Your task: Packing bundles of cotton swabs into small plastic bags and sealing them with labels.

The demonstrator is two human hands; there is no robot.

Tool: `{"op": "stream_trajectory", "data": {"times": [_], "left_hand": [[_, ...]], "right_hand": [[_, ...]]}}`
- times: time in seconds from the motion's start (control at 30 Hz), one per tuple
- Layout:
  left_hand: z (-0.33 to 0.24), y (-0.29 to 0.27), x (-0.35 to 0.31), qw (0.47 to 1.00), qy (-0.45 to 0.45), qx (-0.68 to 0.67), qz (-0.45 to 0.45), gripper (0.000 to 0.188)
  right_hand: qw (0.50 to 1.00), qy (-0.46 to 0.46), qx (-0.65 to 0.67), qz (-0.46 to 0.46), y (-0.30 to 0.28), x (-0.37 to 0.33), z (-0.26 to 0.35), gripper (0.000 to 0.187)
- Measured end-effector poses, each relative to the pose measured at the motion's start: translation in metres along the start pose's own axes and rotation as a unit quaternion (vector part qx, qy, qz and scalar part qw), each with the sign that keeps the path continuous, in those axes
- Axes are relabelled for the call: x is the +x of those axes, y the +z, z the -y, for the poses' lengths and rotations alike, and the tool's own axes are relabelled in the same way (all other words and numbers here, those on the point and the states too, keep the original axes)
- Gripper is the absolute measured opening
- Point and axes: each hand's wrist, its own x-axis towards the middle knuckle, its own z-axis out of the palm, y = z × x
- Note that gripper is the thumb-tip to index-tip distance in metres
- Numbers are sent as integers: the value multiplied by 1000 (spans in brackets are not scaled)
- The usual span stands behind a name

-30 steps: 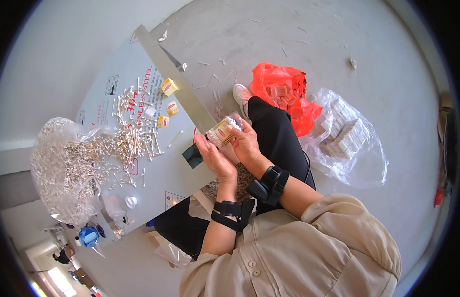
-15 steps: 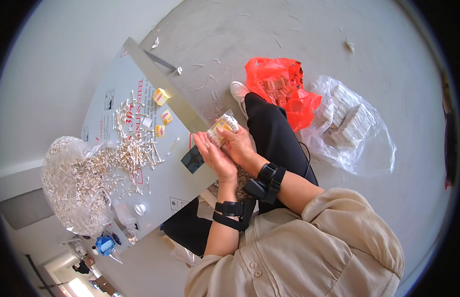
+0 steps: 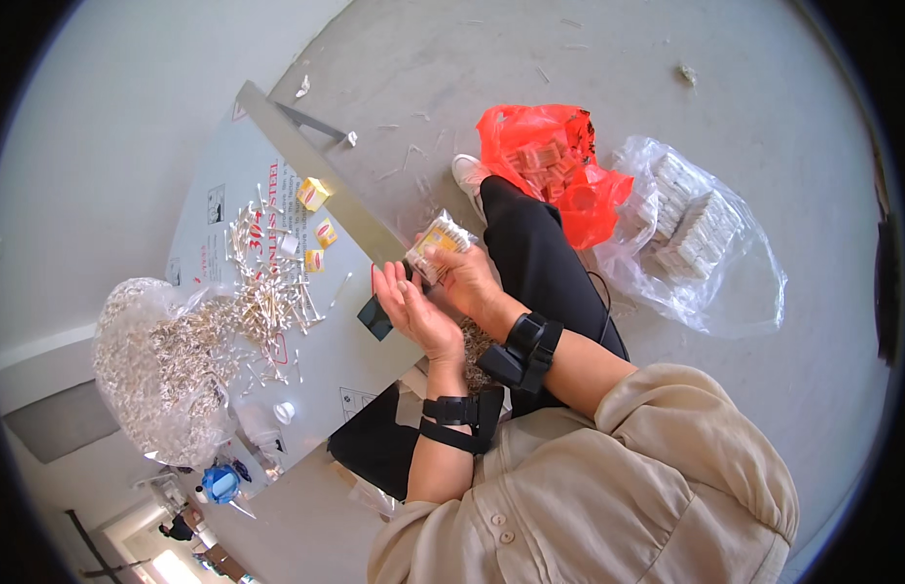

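Observation:
A small clear packet of cotton swabs (image 3: 444, 234) with a yellow label is pinched in my right hand (image 3: 470, 282), the thumb lying across its face. Close beside the packet, my left hand (image 3: 421, 319) is turned palm up, fingers stretched out and nothing in it. Whether its fingertips touch the packet I cannot tell. Beyond my left hand, a dark phone-like slab (image 3: 375, 317) lies at the table edge, partly hidden by that hand. Loose cotton swabs (image 3: 277, 304) are heaped on the steel-topped table (image 3: 321, 375), near small yellow boxes (image 3: 314, 194).
A big clear bag of swabs (image 3: 160, 380) stands on the table's left. On the floor to the right are a red plastic bag (image 3: 593, 209) with pinkish packs and a clear bag (image 3: 754, 282) with white swab packs. A blue item (image 3: 221, 483) sits at the lower left.
The packet in my right hand has tilted a little and moved slightly away from my left palm. The whole view has shifted a little.

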Motion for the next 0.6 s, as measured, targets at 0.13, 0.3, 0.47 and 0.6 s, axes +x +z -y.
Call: {"op": "stream_trajectory", "data": {"times": [0.13,0.3,0.47,0.6], "left_hand": [[-11,-12,12,995,-80,-35,-38,59],[-26,-17,35,967,-242,-61,-56,62],[-29,-20,43,954,-285,-82,-46,64],[-28,-31,38,951,-289,-106,-25,62]], "right_hand": [[999,-8,-18,-26,5,5,7,39],[1000,-15,-8,-25,5,7,1,37],[998,-22,-52,-14,1,7,-4,36],[999,-25,-30,-9,2,8,-5,36]]}}
